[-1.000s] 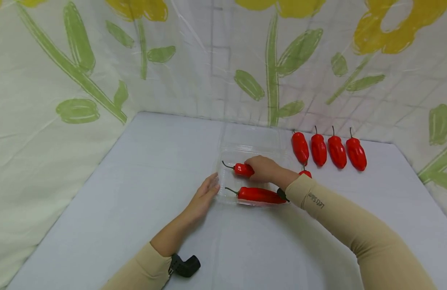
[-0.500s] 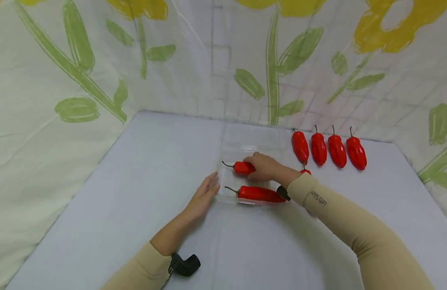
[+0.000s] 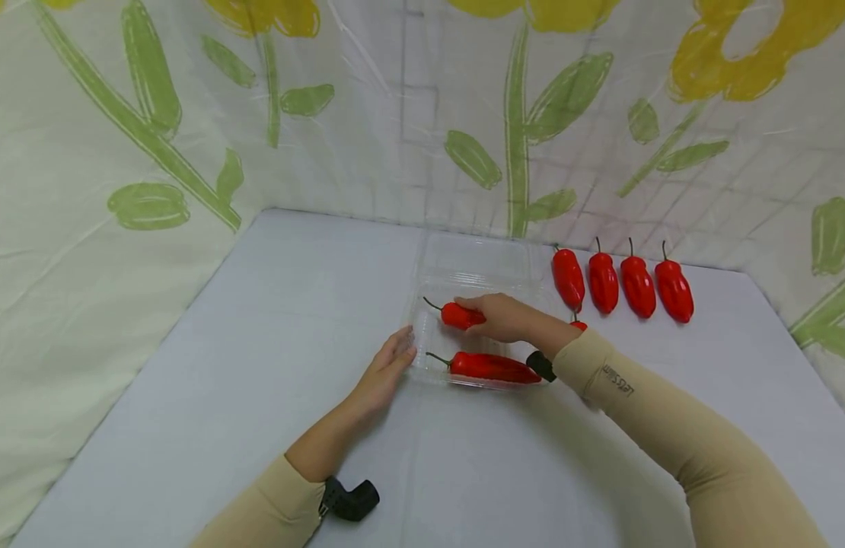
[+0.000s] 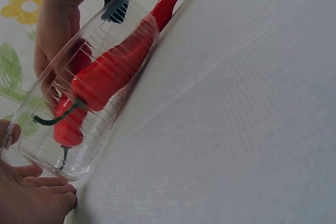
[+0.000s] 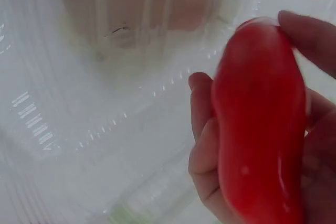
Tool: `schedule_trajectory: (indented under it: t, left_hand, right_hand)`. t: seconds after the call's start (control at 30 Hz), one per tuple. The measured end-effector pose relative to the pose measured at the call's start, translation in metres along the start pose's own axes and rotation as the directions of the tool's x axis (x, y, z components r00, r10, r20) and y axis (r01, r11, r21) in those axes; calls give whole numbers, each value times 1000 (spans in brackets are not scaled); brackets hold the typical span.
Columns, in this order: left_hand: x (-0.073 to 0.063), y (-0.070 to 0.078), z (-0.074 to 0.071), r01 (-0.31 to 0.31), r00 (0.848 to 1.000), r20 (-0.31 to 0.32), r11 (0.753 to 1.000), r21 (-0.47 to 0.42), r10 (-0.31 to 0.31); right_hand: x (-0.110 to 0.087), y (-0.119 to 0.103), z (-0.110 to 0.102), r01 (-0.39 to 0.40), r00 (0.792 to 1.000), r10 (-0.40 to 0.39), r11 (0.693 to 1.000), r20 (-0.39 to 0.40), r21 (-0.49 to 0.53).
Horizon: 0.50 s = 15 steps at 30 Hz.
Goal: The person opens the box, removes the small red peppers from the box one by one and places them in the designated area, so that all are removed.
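In the head view, a clear plastic container with its lid folded back lies on the table. One long red chili pepper lies along its near side, stem to the left. My right hand grips a second red chili pepper inside the container, above the far half. The right wrist view shows thumb and fingers around that pepper. At the container's left end, my left hand touches the wall with fairly straight fingers. The left wrist view has these fingers by the container's corner.
Several red chili peppers lie in a row at the back right of the white table. Another pepper is partly hidden by the right forearm. A flower-printed curtain hangs behind the table.
The gripped pepper has tilted slightly, its stem end turning upward in the view, and my right hand has shifted a little. The left hand and container stay in place.
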State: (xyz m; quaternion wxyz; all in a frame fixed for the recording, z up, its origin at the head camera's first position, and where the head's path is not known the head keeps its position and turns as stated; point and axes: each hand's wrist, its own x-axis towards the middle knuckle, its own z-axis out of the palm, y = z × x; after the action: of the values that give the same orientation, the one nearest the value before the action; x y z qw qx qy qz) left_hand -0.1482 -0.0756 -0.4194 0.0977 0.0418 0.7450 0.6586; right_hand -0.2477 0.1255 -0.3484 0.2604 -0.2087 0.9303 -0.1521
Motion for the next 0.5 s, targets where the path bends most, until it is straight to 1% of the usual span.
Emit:
schedule_trajectory:
  t: [0.07,0.13,0.3,0.4,0.5]
  left_hand:
    - [0,0,0,3,1000,-1,1000,-6,-3]
    - [1,0,0,2,1000,-2,1000,-8,-2]
    - [1,0,0,9,1000,-5,1000,-10,-9]
    - [0,1,1,7,1000,-5,1000,-6,-7]
    - [-1,1,2,1,1000,-6,1000,4,-1]
  right_hand:
    - [-3,0,-2,19,1000,-19,1000,20,10]
    - [-5,1,-4,35,999,-36,999,21,16]
    - [-9,3,-5,33,999,-34,998,23,50]
    - [-12,6,-6,43,999,-44,997,18,66]
    - [-17,8,-8,74,997,-74,995,-2,64]
